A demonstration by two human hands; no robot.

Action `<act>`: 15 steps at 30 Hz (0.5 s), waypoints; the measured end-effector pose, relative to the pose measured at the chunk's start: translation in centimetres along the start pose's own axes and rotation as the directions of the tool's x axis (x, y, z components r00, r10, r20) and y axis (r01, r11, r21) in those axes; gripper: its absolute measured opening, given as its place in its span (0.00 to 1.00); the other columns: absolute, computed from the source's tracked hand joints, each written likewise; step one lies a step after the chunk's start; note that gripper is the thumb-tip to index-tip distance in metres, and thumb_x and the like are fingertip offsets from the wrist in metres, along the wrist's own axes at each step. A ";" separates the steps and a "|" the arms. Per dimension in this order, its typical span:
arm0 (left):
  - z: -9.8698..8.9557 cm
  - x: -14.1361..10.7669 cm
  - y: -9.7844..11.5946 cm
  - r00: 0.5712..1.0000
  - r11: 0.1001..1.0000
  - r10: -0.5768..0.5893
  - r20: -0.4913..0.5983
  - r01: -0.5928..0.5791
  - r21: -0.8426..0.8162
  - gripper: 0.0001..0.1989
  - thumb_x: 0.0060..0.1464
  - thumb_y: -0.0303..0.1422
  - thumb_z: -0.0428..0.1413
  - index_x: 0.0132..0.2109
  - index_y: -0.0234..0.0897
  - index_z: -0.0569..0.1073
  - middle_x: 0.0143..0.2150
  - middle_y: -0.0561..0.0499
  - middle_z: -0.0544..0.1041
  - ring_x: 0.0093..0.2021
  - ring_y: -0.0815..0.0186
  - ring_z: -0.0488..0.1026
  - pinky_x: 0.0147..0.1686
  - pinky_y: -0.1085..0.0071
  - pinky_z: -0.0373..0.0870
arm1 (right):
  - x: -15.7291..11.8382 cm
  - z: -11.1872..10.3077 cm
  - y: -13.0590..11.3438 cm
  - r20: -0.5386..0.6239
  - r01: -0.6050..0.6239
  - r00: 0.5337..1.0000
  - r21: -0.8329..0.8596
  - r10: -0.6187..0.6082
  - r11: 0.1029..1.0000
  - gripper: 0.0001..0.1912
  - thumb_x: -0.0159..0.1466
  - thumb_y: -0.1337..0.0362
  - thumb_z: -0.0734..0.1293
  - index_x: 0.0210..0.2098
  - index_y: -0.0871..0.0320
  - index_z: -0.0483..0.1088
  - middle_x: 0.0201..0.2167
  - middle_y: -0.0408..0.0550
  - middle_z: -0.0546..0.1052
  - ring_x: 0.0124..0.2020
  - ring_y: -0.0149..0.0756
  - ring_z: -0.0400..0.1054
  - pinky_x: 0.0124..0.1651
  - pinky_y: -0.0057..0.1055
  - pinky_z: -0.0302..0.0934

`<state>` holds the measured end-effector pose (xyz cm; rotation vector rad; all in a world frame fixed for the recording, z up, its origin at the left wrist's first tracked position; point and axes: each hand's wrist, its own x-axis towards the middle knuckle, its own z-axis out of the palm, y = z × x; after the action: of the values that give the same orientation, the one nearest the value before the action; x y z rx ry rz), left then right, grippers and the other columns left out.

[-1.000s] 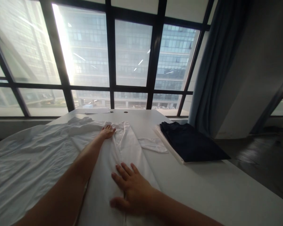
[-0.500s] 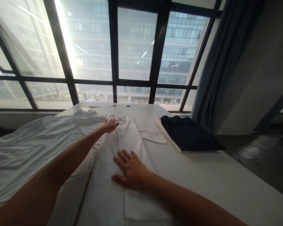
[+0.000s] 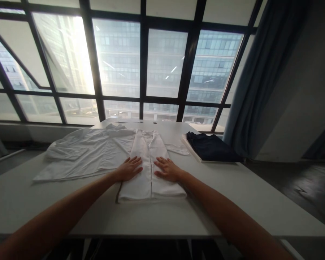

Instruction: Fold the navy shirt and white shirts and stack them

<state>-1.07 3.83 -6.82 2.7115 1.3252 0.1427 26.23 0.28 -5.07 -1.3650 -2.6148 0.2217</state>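
Observation:
A white garment (image 3: pixel 141 182), its two front panels folded inward to meet at a narrow gap down the middle, lies on the white table. It looks like a shirt, though its kind is not certain. My left hand (image 3: pixel 130 168) rests flat on the left panel, fingers spread. Across the gap, my right hand (image 3: pixel 168 169) lies flat on the right panel, its fingers also apart. White fabric (image 3: pixel 89 148) spreads in wrinkles to the left. A white sleeve-like strip (image 3: pixel 177 149) sticks out on the right side.
On the right of the table (image 3: pixel 227 195) sits a stack with folded dark navy cloth (image 3: pixel 212 147) on top and something pale beneath. A blue-grey curtain (image 3: pixel 254 90) hangs at the right. Large framed windows stand behind the table, whose front edge runs near my body.
My left hand has drawn back toward me from the garment's far part. My right hand has shifted to the right panel. The view has pulled back, showing the garment's near edge.

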 end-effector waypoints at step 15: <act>-3.9 -3.6 -4.0 0.984 0.974 0.178 0.007 -0.175 -0.144 0.25 0.56 0.29 0.52 0.61 0.46 0.70 0.67 0.50 0.63 0.70 0.57 0.53 0.68 0.54 0.47 | -1.9 -1.1 6.7 -0.236 -0.021 0.968 0.262 0.086 0.965 0.24 0.55 0.74 0.65 0.52 0.62 0.76 0.53 0.58 0.74 0.55 0.48 0.67 0.62 0.43 0.58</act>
<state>-6.90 3.70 -3.73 2.6966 1.0246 0.2182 32.81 2.57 -5.65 -1.2839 -2.2578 0.3615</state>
